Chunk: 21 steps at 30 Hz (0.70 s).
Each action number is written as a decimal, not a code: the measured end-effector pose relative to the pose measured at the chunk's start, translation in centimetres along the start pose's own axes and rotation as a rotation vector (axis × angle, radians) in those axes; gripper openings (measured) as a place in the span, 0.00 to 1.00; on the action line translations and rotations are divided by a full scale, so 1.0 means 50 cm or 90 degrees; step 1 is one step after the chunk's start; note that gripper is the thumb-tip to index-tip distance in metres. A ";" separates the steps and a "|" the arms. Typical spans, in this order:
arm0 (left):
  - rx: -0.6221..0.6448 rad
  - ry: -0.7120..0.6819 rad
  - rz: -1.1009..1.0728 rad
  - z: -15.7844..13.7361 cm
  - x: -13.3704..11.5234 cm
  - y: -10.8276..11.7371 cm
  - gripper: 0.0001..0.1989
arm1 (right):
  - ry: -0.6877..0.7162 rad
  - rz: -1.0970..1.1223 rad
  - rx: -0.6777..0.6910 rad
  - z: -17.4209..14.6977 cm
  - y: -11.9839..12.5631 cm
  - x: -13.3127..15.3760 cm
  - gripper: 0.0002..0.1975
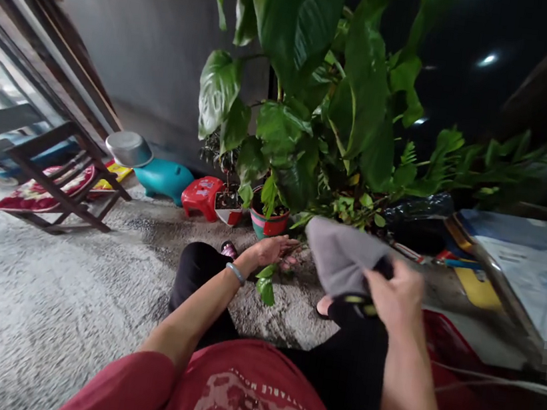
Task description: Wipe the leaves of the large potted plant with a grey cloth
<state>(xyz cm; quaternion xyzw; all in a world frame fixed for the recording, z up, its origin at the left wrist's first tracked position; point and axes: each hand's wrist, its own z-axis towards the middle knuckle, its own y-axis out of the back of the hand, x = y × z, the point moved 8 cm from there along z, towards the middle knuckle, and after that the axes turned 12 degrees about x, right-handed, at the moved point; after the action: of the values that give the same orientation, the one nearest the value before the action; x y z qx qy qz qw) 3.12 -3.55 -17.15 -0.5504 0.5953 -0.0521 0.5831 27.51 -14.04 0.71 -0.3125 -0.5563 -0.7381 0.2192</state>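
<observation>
My right hand (398,292) is closed around the dark edge of a grey cloth (342,251), which hangs out to the left in front of the plants. A small yellow-green mark shows at the cloth's lower edge; its exact kind is unclear. My left hand (270,250) reaches forward with its fingers stretched out, just below a red and green flower pot (270,221). Beside it is a green leafy sprig (266,288) with thin stems near the fingertips; I cannot tell whether the hand touches it. Large-leaved plants (288,126) rise above both hands.
On the left are a wooden folding chair (72,185), a metal pot (130,148) on a teal animal-shaped stool (163,180), and a red stool (200,197). A cluttered table (514,250) stands at the right, with white cables (502,381) nearby.
</observation>
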 end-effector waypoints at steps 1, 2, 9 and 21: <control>0.003 0.013 0.015 -0.008 0.003 -0.007 0.23 | -0.018 -0.015 -0.058 0.031 0.027 -0.008 0.23; -0.006 0.023 0.027 -0.014 0.008 -0.013 0.23 | -0.043 -0.032 -0.084 0.059 0.034 -0.011 0.23; -0.154 -0.059 -0.054 -0.054 0.027 0.017 0.19 | 0.033 -0.035 0.305 -0.058 -0.225 0.083 0.24; -0.190 -0.086 -0.031 -0.092 -0.018 0.007 0.21 | -0.067 -0.105 0.216 0.042 -0.181 0.078 0.19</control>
<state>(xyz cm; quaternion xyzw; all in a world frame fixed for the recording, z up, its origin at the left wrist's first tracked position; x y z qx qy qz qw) -0.81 -5.46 -15.38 -0.6473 0.5425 0.0599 0.5321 19.13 -9.39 -2.34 -0.2625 -0.7070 -0.6321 0.1782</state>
